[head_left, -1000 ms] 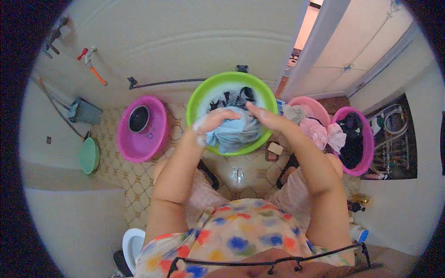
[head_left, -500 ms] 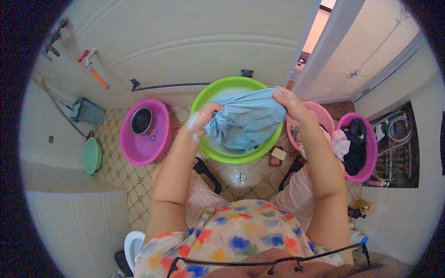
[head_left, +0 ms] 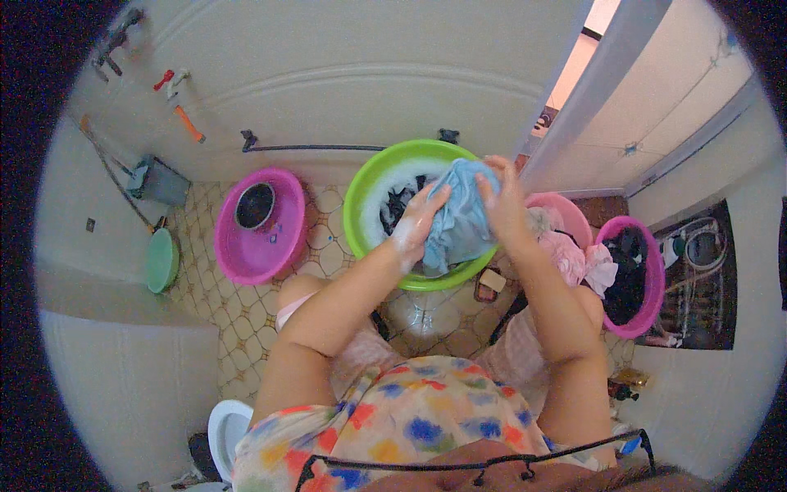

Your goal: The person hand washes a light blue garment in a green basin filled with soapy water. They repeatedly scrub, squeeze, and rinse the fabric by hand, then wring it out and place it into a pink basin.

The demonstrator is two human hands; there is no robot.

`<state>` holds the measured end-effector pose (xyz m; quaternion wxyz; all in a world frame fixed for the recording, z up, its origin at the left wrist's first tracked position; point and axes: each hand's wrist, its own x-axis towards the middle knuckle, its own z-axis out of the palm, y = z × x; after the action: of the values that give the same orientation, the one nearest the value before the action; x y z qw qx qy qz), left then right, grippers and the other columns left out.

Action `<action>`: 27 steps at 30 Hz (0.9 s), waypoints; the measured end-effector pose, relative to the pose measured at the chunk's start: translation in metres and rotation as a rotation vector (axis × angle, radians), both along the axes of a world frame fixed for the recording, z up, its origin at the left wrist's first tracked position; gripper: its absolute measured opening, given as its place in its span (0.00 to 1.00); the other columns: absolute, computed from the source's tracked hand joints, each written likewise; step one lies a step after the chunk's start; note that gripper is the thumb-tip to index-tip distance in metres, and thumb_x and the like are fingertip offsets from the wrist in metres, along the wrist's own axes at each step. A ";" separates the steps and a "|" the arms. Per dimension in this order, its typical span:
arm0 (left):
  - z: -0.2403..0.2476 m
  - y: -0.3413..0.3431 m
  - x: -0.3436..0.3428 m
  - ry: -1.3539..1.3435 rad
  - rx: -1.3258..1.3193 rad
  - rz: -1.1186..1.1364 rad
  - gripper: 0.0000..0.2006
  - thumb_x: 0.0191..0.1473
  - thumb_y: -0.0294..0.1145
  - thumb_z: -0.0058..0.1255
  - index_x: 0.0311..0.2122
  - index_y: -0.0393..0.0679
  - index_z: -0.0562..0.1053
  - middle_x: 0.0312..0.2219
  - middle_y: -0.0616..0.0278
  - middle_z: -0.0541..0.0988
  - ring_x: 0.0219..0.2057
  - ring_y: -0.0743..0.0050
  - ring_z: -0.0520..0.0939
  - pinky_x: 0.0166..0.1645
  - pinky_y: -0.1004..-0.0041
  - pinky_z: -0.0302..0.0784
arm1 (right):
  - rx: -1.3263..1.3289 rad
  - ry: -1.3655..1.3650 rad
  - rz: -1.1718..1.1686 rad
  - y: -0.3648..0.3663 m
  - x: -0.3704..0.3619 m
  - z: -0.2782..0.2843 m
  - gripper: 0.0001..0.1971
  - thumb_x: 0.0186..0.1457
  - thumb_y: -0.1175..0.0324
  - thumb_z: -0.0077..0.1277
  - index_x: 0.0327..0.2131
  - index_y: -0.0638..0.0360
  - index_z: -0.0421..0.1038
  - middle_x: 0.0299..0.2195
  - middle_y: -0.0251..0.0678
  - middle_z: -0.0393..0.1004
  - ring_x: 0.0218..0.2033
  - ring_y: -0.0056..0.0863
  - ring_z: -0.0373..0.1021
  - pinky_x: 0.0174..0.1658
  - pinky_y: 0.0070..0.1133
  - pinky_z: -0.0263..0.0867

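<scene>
Blue cloth (head_left: pixel 461 220) bunches between half-curled left hand (head_left: pixel 421 219) and right hand (head_left: pixel 505 203)

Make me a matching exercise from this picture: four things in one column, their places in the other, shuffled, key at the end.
1. Blue cloth
2. Bar of soap
3. Dark round vessel
4. Red-handled tap

A. Inside the magenta basin at left
B. On the wall
C. Held by left hand and right hand
D. Down near the tiled floor

Pairs: 1-C, 2-D, 3-A, 4-B
</scene>
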<state>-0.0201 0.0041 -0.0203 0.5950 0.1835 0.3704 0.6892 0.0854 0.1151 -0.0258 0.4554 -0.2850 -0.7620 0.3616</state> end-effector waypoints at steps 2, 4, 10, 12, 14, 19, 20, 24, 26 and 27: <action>-0.001 0.013 -0.006 -0.096 -0.068 0.133 0.17 0.53 0.45 0.40 0.42 0.44 0.66 0.35 0.64 0.73 0.36 0.74 0.74 0.41 0.71 0.71 | 0.144 -0.154 0.100 -0.014 -0.007 -0.004 0.11 0.48 0.65 0.47 0.32 0.60 0.68 0.30 0.42 0.70 0.33 0.39 0.67 0.38 0.29 0.62; -0.004 0.022 -0.018 -0.214 -0.142 0.188 0.17 0.53 0.46 0.41 0.40 0.45 0.67 0.32 0.64 0.74 0.32 0.74 0.75 0.38 0.70 0.71 | 0.273 -0.244 0.260 -0.039 -0.014 -0.002 0.09 0.47 0.64 0.47 0.28 0.59 0.69 0.27 0.39 0.71 0.29 0.36 0.68 0.33 0.28 0.64; -0.048 0.034 -0.019 -0.380 -0.148 -0.016 0.16 0.53 0.49 0.38 0.38 0.49 0.68 0.31 0.65 0.74 0.30 0.72 0.75 0.38 0.70 0.69 | 0.373 -0.385 0.126 -0.048 -0.032 0.001 0.11 0.45 0.60 0.48 0.23 0.58 0.69 0.21 0.39 0.70 0.24 0.34 0.68 0.27 0.28 0.64; -0.037 0.030 0.011 0.024 -0.061 0.232 0.19 0.53 0.50 0.36 0.43 0.49 0.67 0.36 0.62 0.74 0.37 0.66 0.74 0.47 0.68 0.66 | 0.209 -0.378 -0.008 -0.029 -0.037 0.001 0.12 0.46 0.59 0.47 0.21 0.59 0.68 0.20 0.40 0.70 0.24 0.37 0.68 0.27 0.30 0.63; -0.007 0.032 0.013 -0.257 -0.051 0.088 0.18 0.53 0.49 0.36 0.40 0.48 0.68 0.34 0.64 0.74 0.36 0.68 0.74 0.44 0.67 0.68 | -0.083 -0.287 -0.095 -0.007 -0.037 0.020 0.14 0.47 0.59 0.47 0.21 0.60 0.68 0.19 0.42 0.69 0.23 0.40 0.67 0.27 0.31 0.62; -0.049 0.034 -0.031 -0.519 0.043 -0.152 0.15 0.53 0.47 0.36 0.37 0.48 0.69 0.30 0.66 0.75 0.33 0.70 0.75 0.39 0.69 0.70 | 0.218 -0.225 -0.055 -0.027 -0.052 -0.006 0.14 0.48 0.61 0.47 0.18 0.62 0.67 0.18 0.45 0.67 0.21 0.42 0.65 0.26 0.32 0.59; -0.055 0.031 -0.036 -0.569 0.111 -0.208 0.15 0.53 0.46 0.36 0.36 0.48 0.69 0.29 0.66 0.75 0.33 0.69 0.75 0.39 0.69 0.70 | 0.291 -0.218 -0.054 -0.034 -0.054 -0.003 0.14 0.47 0.62 0.47 0.18 0.62 0.66 0.18 0.45 0.67 0.20 0.41 0.64 0.25 0.31 0.59; -0.018 0.032 -0.010 -0.373 0.002 0.013 0.13 0.53 0.45 0.37 0.34 0.48 0.69 0.28 0.64 0.75 0.33 0.69 0.75 0.39 0.68 0.70 | 0.375 -0.200 -0.080 -0.034 -0.054 0.001 0.13 0.47 0.63 0.48 0.17 0.62 0.66 0.17 0.45 0.66 0.19 0.39 0.64 0.24 0.30 0.58; -0.003 0.039 0.005 -0.261 -0.066 0.126 0.12 0.53 0.44 0.38 0.34 0.48 0.68 0.29 0.63 0.74 0.33 0.69 0.75 0.39 0.68 0.70 | 0.131 -0.204 -0.098 -0.002 -0.050 0.005 0.15 0.48 0.59 0.46 0.19 0.62 0.67 0.20 0.45 0.68 0.22 0.43 0.65 0.28 0.33 0.59; -0.009 0.042 0.001 -0.301 -0.017 0.087 0.12 0.53 0.42 0.38 0.35 0.47 0.68 0.30 0.63 0.74 0.33 0.69 0.75 0.39 0.68 0.70 | 0.074 -0.199 -0.087 -0.006 -0.051 0.012 0.15 0.48 0.59 0.46 0.19 0.62 0.67 0.19 0.45 0.68 0.22 0.43 0.65 0.28 0.33 0.59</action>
<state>-0.0189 0.0460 -0.0296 0.6149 0.0568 0.2907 0.7308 0.0343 0.1094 -0.0135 0.4033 -0.3353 -0.8030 0.2830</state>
